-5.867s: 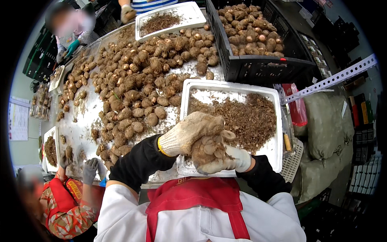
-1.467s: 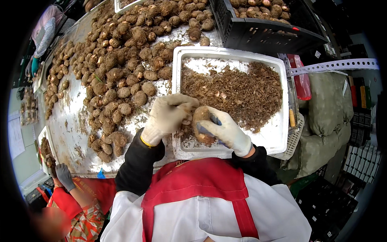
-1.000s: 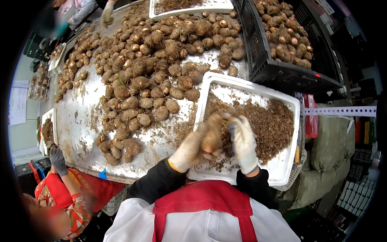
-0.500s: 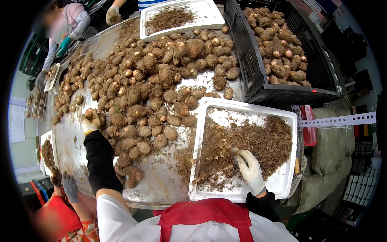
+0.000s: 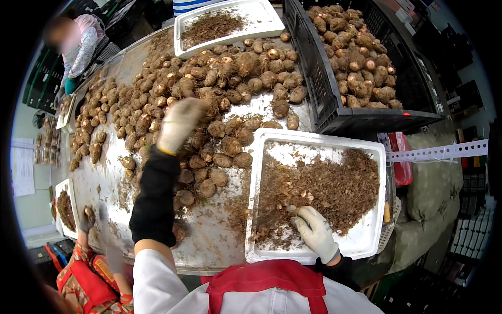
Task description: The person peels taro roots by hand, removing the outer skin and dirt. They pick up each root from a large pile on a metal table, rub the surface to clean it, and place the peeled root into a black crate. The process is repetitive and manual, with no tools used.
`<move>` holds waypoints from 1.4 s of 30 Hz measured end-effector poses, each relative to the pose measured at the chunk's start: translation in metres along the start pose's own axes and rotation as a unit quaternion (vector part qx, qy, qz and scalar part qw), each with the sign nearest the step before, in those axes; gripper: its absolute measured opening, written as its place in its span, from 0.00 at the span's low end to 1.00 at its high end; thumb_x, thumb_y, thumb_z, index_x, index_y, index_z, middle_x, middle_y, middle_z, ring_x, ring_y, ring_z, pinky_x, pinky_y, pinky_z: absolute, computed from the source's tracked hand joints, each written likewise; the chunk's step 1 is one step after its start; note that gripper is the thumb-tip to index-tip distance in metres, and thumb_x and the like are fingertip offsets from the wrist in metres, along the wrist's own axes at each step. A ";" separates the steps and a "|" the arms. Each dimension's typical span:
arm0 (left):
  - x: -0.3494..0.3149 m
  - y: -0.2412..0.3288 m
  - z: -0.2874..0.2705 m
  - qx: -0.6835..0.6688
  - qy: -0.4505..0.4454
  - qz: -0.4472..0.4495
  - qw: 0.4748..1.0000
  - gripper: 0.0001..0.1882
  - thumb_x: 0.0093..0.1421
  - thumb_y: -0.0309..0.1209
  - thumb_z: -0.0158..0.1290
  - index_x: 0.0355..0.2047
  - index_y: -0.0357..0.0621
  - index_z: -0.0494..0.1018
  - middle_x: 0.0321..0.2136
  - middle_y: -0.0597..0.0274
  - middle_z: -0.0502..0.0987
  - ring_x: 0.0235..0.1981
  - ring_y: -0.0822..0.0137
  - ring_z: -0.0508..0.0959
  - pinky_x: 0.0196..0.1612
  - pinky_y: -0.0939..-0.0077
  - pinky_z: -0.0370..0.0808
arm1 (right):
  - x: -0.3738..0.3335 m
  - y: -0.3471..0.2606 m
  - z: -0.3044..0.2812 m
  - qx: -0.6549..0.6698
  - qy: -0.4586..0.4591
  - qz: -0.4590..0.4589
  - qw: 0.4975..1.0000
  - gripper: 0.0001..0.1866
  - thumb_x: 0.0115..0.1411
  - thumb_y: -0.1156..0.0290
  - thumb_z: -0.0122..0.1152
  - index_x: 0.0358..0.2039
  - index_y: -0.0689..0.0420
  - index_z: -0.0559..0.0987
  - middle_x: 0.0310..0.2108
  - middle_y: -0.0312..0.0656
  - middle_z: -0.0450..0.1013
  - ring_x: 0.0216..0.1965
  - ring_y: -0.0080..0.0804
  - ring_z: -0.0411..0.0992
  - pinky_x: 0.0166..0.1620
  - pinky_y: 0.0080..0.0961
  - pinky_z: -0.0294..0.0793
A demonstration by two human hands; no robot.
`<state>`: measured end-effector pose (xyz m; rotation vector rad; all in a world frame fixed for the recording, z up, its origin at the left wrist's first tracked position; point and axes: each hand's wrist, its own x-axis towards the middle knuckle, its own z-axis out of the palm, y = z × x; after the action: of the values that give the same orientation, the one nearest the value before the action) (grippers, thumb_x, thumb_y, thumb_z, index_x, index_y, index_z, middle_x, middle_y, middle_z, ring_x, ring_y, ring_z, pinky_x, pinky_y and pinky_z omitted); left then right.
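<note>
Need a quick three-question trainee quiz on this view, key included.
1. Multiple choice: the person's right hand is over: A) the far white tray; B) the near white tray; C) the red bag.
2. True or false: the left hand is inside the near white tray.
3. Fill in: a ____ crate is heaped with tubers.

Key: 1. B. 2. False; it is over the tuber pile, blurred. 3. Black.
</note>
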<state>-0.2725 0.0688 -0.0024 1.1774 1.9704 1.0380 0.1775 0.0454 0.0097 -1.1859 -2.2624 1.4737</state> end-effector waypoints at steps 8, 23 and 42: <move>0.041 0.053 0.074 0.480 0.057 -0.172 0.859 0.41 0.60 0.43 0.63 0.69 0.48 0.57 0.65 0.49 0.62 0.57 0.50 0.74 0.51 0.53 0.80 | -0.015 0.005 -0.006 -0.017 0.006 -0.008 1.000 0.14 0.63 0.72 0.60 0.49 0.60 0.80 0.42 0.50 0.75 0.45 0.52 0.73 0.48 0.41 0.73; -0.129 0.084 0.101 -0.396 -0.212 -0.130 0.884 0.22 0.73 0.41 0.47 0.57 0.36 0.70 0.43 0.55 0.81 0.39 0.71 0.82 0.39 0.77 0.81 | 0.048 -0.046 -0.013 -0.200 0.176 -0.196 0.944 0.41 0.54 0.57 0.69 0.64 0.60 0.63 0.46 0.51 0.65 0.47 0.46 0.68 0.52 0.45 0.69; -0.173 0.160 0.145 -0.247 -0.154 0.119 0.949 0.14 0.60 0.35 0.62 0.39 0.37 0.82 0.41 0.55 0.84 0.41 0.67 0.82 0.47 0.71 0.79 | 0.015 -0.053 0.000 0.314 -0.036 -0.139 0.938 0.33 0.51 0.77 0.73 0.58 0.62 0.71 0.50 0.42 0.75 0.48 0.27 0.75 0.50 0.27 0.78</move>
<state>-0.0156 0.0050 0.0803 1.2150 1.2504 1.2849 0.1401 0.0464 0.0496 -0.5997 -1.6797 1.9191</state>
